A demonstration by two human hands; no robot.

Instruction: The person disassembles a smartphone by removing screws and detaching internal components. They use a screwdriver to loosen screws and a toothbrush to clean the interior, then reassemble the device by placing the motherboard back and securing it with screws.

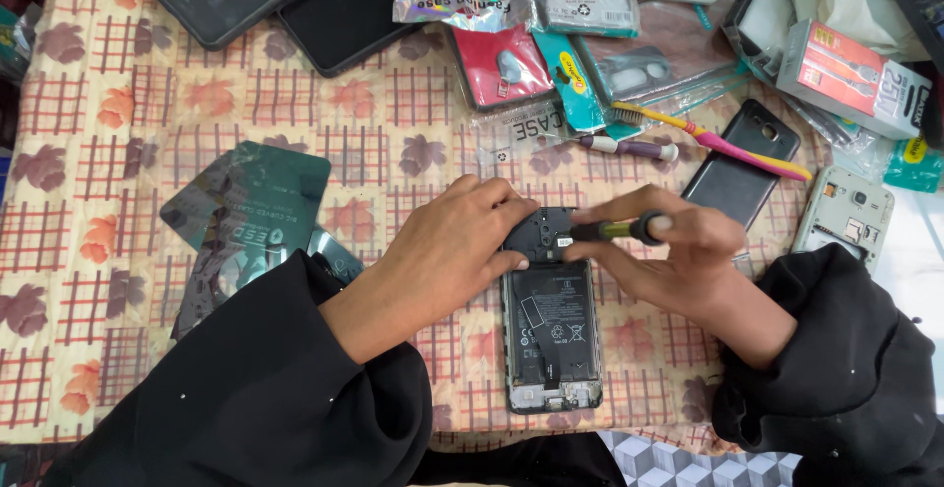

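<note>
The left hand (462,241) is pressing down the open phone (551,334) while the right hand (669,251) is gripping a small screwdriver (615,228) on it.

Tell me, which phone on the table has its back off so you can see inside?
The phone under both hands: its black battery and inner parts show. The left hand steadies it; the right hand holds a screwdriver. The black phone by the toothbrush is closed.

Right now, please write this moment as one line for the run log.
left hand: steadies opened phone | right hand: holds screwdriver, tip at phone's top | surface: patterned cloth | nearby: toothbrush, phone cases
</note>
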